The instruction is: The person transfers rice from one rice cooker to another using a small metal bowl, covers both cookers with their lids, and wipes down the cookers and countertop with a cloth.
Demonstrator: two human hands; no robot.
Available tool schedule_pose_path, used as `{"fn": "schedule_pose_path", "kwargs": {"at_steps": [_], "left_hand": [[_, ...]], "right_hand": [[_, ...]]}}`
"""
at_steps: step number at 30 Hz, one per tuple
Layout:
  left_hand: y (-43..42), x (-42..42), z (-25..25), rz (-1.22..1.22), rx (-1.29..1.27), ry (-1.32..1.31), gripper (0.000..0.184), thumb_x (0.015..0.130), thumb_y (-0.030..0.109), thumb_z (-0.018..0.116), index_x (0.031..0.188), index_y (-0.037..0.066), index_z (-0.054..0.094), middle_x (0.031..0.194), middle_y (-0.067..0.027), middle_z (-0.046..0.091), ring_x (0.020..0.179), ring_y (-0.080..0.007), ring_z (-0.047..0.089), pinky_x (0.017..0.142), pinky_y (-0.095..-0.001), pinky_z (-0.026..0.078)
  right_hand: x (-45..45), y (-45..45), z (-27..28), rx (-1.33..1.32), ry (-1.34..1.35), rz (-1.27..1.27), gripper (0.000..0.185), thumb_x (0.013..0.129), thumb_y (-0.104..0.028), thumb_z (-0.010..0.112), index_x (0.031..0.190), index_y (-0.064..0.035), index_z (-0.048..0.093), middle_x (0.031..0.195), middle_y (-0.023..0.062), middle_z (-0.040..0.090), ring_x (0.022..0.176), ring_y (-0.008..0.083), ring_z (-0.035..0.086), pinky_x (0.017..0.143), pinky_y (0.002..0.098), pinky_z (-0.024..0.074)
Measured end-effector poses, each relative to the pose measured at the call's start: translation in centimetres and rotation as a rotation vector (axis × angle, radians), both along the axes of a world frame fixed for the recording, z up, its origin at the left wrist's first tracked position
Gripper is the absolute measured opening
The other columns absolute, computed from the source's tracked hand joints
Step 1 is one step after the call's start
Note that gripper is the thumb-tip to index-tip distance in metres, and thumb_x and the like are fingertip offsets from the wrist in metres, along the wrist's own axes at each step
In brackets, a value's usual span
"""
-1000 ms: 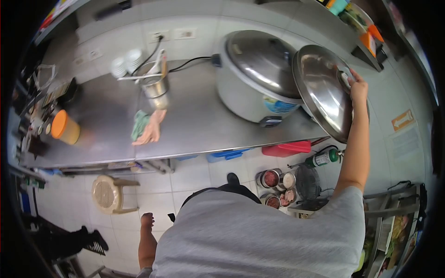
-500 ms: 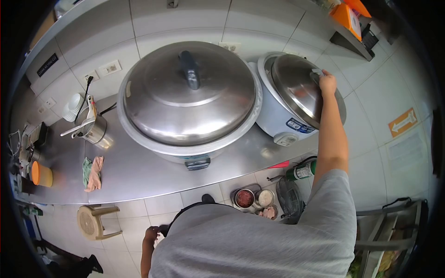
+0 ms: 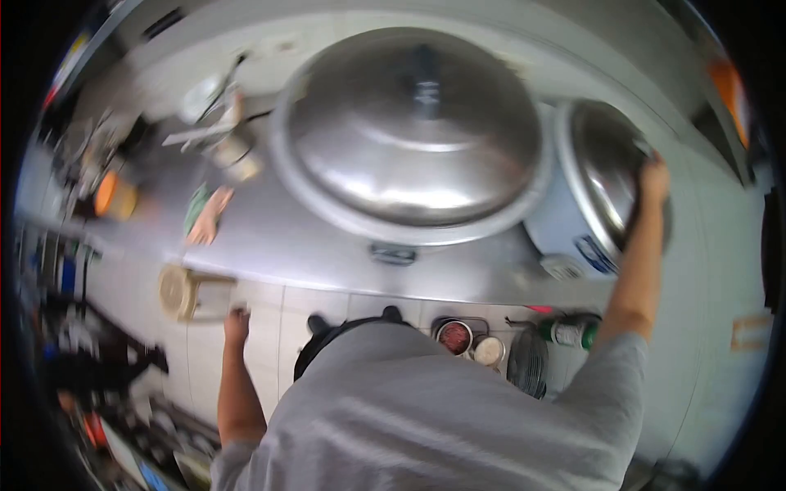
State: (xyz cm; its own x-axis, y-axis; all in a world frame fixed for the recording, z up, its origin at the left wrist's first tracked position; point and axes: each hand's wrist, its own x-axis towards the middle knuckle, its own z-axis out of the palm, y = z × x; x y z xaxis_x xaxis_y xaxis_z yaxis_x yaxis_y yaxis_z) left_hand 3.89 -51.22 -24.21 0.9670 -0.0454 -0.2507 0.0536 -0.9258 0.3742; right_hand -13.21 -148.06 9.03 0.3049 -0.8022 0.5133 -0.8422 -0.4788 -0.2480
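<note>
On the right, my right hand (image 3: 654, 176) is closed round the handle of a steel lid (image 3: 607, 168), which rests on the smaller rice cooker (image 3: 565, 214). Beside it, a large rice cooker (image 3: 395, 254) stands on the steel counter under its own domed lid (image 3: 409, 131). My left hand (image 3: 237, 324) hangs low over the floor near a beige stool, its fingers curled in; blur hides whether anything is in them.
Left on the counter (image 3: 327, 268) are a metal pot (image 3: 233, 155) with utensils, green and pink cloths (image 3: 209, 214) and an orange-lidded container (image 3: 115, 196). A stool (image 3: 176, 292), food bowls (image 3: 454, 336), a fan (image 3: 528, 362) and a green cylinder (image 3: 573, 333) stand below. Someone in dark clothes (image 3: 98, 368) is at left.
The steel lid, held out beside the large cooker at first, now sits over the smaller cooker, still in my right hand. The view has shifted, and my left arm hangs farther out.
</note>
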Motion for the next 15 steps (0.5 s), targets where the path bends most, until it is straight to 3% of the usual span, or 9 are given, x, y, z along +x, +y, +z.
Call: {"fn": "schedule_pose_path", "kwargs": {"at_steps": [2, 3, 4, 6, 8, 10, 12, 14, 15], "left_hand": [[-1.6, 2.3, 4.7, 0.15, -0.172, -0.124, 0.035, 0.082, 0.022, 0.06, 0.107, -0.001, 0.06, 0.103, -0.0214, 0.064, 0.097, -0.0337, 0.061, 0.086, -0.0389, 0.047], [-2.3, 4.2, 6.5, 0.171, -0.174, -0.183, 0.034, 0.082, 0.022, 0.06, 0.108, 0.0, 0.061, 0.104, -0.0202, 0.064, 0.098, -0.0335, 0.061, 0.086, -0.0387, 0.047], [-2.7, 5.9, 7.8, 0.196, -0.141, -0.246, 0.035, 0.082, 0.022, 0.06, 0.11, 0.001, 0.06, 0.104, -0.0189, 0.064, 0.098, -0.0327, 0.061, 0.086, -0.0381, 0.047], [-2.8, 9.6, 9.2, 0.255, -0.168, -0.313, 0.038, 0.08, 0.023, 0.065, 0.114, 0.006, 0.06, 0.11, -0.0177, 0.061, 0.098, -0.0314, 0.06, 0.087, -0.0386, 0.047], [-2.9, 13.4, 10.3, 0.298, -0.156, -0.379, 0.04, 0.078, 0.024, 0.068, 0.115, 0.01, 0.059, 0.117, -0.0203, 0.052, 0.108, -0.0351, 0.054, 0.093, -0.0411, 0.043], [-2.4, 17.3, 10.9, 0.197, -0.091, -0.397, 0.055, 0.077, 0.031, 0.07, 0.126, 0.014, 0.052, 0.133, -0.0215, 0.041, 0.12, -0.0387, 0.044, 0.098, -0.042, 0.04], [-2.5, 21.3, 11.4, 0.123, -0.006, -0.415, 0.066, 0.077, 0.036, 0.07, 0.134, 0.017, 0.046, 0.141, -0.022, 0.034, 0.127, -0.04, 0.036, 0.101, -0.0425, 0.038], [-1.5, 26.3, 7.9, 0.053, -0.086, -0.378, 0.073, 0.078, 0.044, 0.067, 0.14, 0.018, 0.038, 0.146, -0.0222, 0.026, 0.133, -0.0402, 0.028, 0.105, -0.0445, 0.032], [-0.9, 28.5, 5.9, 0.017, -0.122, -0.35, 0.077, 0.078, 0.048, 0.065, 0.143, 0.019, 0.034, 0.148, -0.0223, 0.022, 0.135, -0.0403, 0.023, 0.107, -0.0454, 0.03]], "right_hand": [[-0.9, -7.4, -2.8, -0.181, 0.187, 0.126, 0.041, 0.087, -0.02, 0.045, 0.125, -0.0126, 0.056, 0.09, 0.0222, 0.066, 0.083, 0.0397, 0.064, 0.074, 0.0479, 0.0498], [-0.8, -8.2, -2.7, -0.102, 0.214, 0.09, 0.038, 0.089, -0.021, 0.047, 0.125, -0.012, 0.056, 0.099, 0.0218, 0.065, 0.092, 0.0378, 0.062, 0.079, 0.0478, 0.0483], [-0.6, -7.1, -2.0, -0.33, 0.426, 0.032, 0.041, 0.09, -0.03, 0.052, 0.128, -0.0122, 0.054, 0.117, 0.0206, 0.059, 0.109, 0.0355, 0.055, 0.089, 0.0454, 0.0447], [0.7, -4.6, 0.2, -0.419, 0.093, 0.233, 0.047, 0.089, -0.034, 0.058, 0.13, -0.0119, 0.053, 0.13, 0.0174, 0.051, 0.122, 0.0327, 0.047, 0.098, 0.0417, 0.0393], [3.2, 8.7, 5.0, -0.288, -0.241, 0.399, 0.048, 0.089, -0.029, 0.06, 0.132, -0.0095, 0.05, 0.131, 0.0155, 0.051, 0.123, 0.0277, 0.047, 0.1, 0.0365, 0.0383], [5.3, 25.5, 8.4, -0.043, -0.598, 0.676, 0.046, 0.09, -0.023, 0.06, 0.131, -0.0035, 0.05, 0.127, 0.0145, 0.054, 0.12, 0.0233, 0.049, 0.099, 0.0345, 0.0389], [6.0, 36.2, 9.1, 0.107, -0.678, 0.854, 0.043, 0.09, -0.02, 0.059, 0.127, 0.0013, 0.051, 0.121, 0.0156, 0.057, 0.113, 0.0223, 0.054, 0.097, 0.0344, 0.04], [5.4, 44.9, 7.2, 0.323, -0.582, 1.125, 0.038, 0.087, -0.019, 0.061, 0.117, 0.0043, 0.057, 0.111, 0.017, 0.061, 0.105, 0.0222, 0.058, 0.093, 0.0341, 0.0419], [6.9, 50.4, 7.5, 0.473, -0.405, 1.331, 0.033, 0.084, -0.021, 0.063, 0.107, 0.0038, 0.062, 0.099, 0.0164, 0.065, 0.092, 0.0219, 0.061, 0.083, 0.0336, 0.0464]]}}
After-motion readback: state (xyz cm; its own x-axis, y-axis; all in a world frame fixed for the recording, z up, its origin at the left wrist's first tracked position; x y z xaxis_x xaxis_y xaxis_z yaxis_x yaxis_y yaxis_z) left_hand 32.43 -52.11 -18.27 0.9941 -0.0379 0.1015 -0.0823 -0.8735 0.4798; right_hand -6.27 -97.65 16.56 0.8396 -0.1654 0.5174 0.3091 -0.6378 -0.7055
